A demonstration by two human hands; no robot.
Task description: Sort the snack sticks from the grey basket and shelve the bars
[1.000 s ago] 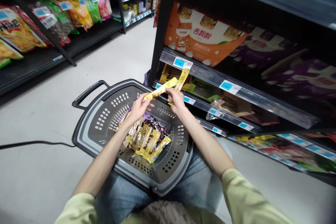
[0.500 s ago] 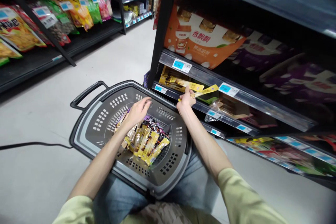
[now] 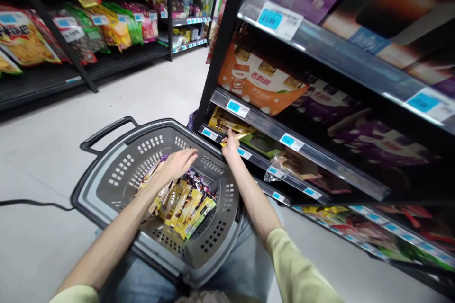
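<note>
Right hand point(image 3: 231, 145) holding yellow sachet point(image 3: 243, 136) (near shelf point(image 3: 262, 161)), left hand point(image 3: 180, 163) over basket point(image 3: 194, 253)

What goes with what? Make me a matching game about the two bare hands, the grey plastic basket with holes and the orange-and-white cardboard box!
1. bare left hand
2. bare right hand
3. grey plastic basket with holes
4. orange-and-white cardboard box

A. gripping a thin yellow packet
B. sitting on a long dark shelf
C. over the basket
D. shiny slim packets piled inside

Pairs: 1-C, 2-A, 3-D, 4-B
</note>
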